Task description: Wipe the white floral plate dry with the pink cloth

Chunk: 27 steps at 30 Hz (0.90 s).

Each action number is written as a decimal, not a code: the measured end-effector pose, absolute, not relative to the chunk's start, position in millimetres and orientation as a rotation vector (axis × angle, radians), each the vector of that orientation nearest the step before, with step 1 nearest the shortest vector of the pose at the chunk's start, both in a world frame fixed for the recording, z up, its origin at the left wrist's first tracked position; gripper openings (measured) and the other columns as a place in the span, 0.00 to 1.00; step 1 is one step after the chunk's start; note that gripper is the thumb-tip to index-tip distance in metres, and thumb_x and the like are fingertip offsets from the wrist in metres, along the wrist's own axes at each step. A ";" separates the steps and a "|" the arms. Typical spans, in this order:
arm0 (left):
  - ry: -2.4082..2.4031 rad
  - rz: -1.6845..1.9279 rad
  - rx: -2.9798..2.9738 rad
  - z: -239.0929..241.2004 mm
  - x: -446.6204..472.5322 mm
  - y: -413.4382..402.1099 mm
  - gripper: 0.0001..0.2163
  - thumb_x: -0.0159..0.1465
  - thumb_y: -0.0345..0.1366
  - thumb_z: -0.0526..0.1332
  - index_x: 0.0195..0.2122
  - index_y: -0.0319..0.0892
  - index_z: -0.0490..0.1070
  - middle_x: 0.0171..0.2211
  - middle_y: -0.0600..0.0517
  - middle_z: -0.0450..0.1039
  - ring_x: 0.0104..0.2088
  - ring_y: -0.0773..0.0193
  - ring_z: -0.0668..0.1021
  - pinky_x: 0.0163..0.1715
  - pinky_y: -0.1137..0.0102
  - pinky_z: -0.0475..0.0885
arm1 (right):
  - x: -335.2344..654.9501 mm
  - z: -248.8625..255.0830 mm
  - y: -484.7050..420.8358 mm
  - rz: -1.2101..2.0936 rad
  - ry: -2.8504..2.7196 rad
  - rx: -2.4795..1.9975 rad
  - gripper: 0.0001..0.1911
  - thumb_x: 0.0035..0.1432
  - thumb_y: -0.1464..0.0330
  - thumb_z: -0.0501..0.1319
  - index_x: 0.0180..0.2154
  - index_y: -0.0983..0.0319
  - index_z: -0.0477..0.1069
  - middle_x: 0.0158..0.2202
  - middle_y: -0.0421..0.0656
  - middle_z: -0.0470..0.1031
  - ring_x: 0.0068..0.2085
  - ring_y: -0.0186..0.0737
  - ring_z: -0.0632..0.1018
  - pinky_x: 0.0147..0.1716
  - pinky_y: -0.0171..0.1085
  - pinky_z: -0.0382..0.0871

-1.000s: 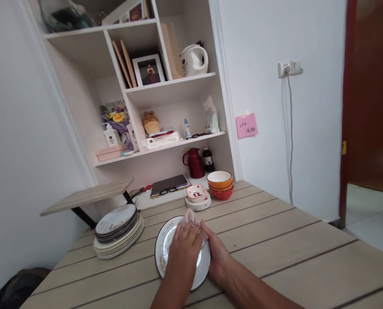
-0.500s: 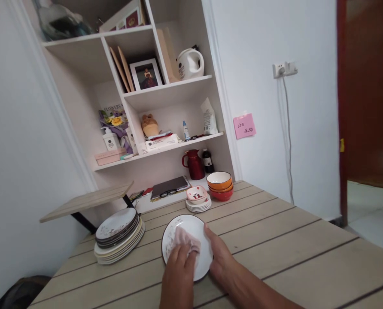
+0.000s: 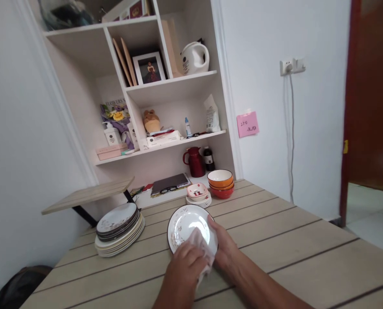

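Plate (image 3: 186,221) lower centre, right hand (image 3: 225,245) clamped on its right edge. Left hand (image 3: 185,264) bunches the cloth (image 3: 205,249). Half a second ago cloth lay mid-plate; now at the lower-right rim, so wiping seems to be reaching the edge. Pink note (image 3: 247,124), right of centre: "250", rest a scrawl. Bouquet (image 3: 117,116), left: "FLOWERS S", cut off. Bottle (image 3: 112,135) label too small.

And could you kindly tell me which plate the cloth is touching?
The single dark-rimmed plate held in the right hand; the other plates sit stacked, without the cloth on them.
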<state>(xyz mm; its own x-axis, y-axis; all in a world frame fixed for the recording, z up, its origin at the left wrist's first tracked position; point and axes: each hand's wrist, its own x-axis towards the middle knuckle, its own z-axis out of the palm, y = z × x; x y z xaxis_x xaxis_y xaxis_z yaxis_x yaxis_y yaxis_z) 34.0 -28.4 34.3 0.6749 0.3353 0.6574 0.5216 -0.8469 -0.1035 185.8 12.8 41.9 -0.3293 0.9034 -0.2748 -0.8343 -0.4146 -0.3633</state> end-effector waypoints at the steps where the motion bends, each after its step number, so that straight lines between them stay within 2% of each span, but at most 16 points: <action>1: -0.667 -0.954 -2.517 35.7 22.2 -29.1 0.10 0.67 0.31 0.52 0.40 0.46 0.74 0.38 0.53 0.78 0.42 0.62 0.78 0.52 0.59 0.71 | 186.0 41.7 13.7 1.903 -0.184 -0.513 0.23 0.59 0.56 0.58 0.40 0.72 0.73 0.27 0.51 0.81 0.32 0.48 0.81 0.42 0.43 0.73; 4: -0.578 -0.837 -2.392 38.0 -7.9 -27.2 0.12 0.69 0.32 0.50 0.40 0.46 0.73 0.38 0.53 0.78 0.43 0.64 0.78 0.53 0.62 0.71 | 182.2 41.6 11.7 1.853 -0.186 -0.518 0.24 0.58 0.57 0.59 0.45 0.73 0.72 0.29 0.52 0.82 0.36 0.50 0.82 0.45 0.45 0.72; 8: -0.675 -0.851 -2.231 42.0 -16.6 -21.0 0.13 0.68 0.29 0.50 0.44 0.47 0.73 0.41 0.51 0.78 0.45 0.63 0.78 0.52 0.63 0.72 | 171.9 42.4 1.6 1.926 -0.229 -0.486 0.22 0.59 0.58 0.59 0.47 0.70 0.71 0.32 0.52 0.82 0.37 0.51 0.82 0.47 0.47 0.71; 12: -0.926 -0.894 -2.264 44.5 2.8 -16.1 0.14 0.64 0.25 0.53 0.44 0.46 0.74 0.43 0.50 0.78 0.47 0.58 0.77 0.51 0.58 0.74 | 165.8 39.1 -4.0 1.998 -0.259 -0.468 0.20 0.58 0.59 0.61 0.44 0.70 0.72 0.29 0.52 0.82 0.37 0.51 0.82 0.46 0.47 0.71; 14: -0.995 -0.910 -2.333 39.8 16.3 -13.4 0.16 0.61 0.23 0.54 0.44 0.46 0.75 0.46 0.49 0.77 0.49 0.58 0.76 0.51 0.59 0.74 | 165.3 35.7 -3.5 2.002 -0.277 -0.471 0.19 0.57 0.59 0.61 0.41 0.70 0.73 0.28 0.51 0.81 0.35 0.49 0.82 0.45 0.46 0.72; 16: -0.940 -0.891 -2.412 30.6 29.6 -9.6 0.17 0.61 0.24 0.55 0.47 0.47 0.74 0.48 0.50 0.76 0.52 0.59 0.74 0.53 0.60 0.72 | 165.9 32.3 -2.1 2.015 -0.289 -0.525 0.17 0.56 0.59 0.62 0.37 0.68 0.74 0.26 0.49 0.80 0.33 0.48 0.81 0.43 0.45 0.72; 19: -0.781 -0.854 -2.395 18.1 43.7 -1.8 0.17 0.63 0.25 0.55 0.49 0.50 0.73 0.47 0.52 0.77 0.51 0.62 0.75 0.59 0.61 0.67 | 167.0 29.5 -0.2 2.036 -0.277 -0.623 0.17 0.54 0.58 0.64 0.34 0.67 0.74 0.26 0.48 0.80 0.31 0.46 0.81 0.42 0.44 0.73; 22: -0.878 -0.828 -2.266 20.4 44.2 4.6 0.14 0.66 0.28 0.55 0.50 0.49 0.72 0.50 0.52 0.76 0.54 0.60 0.74 0.62 0.54 0.61 | 167.3 30.6 1.7 1.951 -0.273 -0.579 0.17 0.54 0.60 0.65 0.40 0.68 0.74 0.30 0.50 0.82 0.32 0.45 0.81 0.43 0.43 0.73; 27: -1.031 -0.750 -2.095 33.8 25.6 -1.4 0.13 0.67 0.28 0.53 0.49 0.43 0.72 0.51 0.48 0.75 0.52 0.57 0.76 0.58 0.53 0.67 | 169.7 35.1 5.6 1.812 -0.177 -0.602 0.25 0.55 0.62 0.64 0.53 0.66 0.68 0.34 0.50 0.83 0.35 0.50 0.82 0.43 0.48 0.73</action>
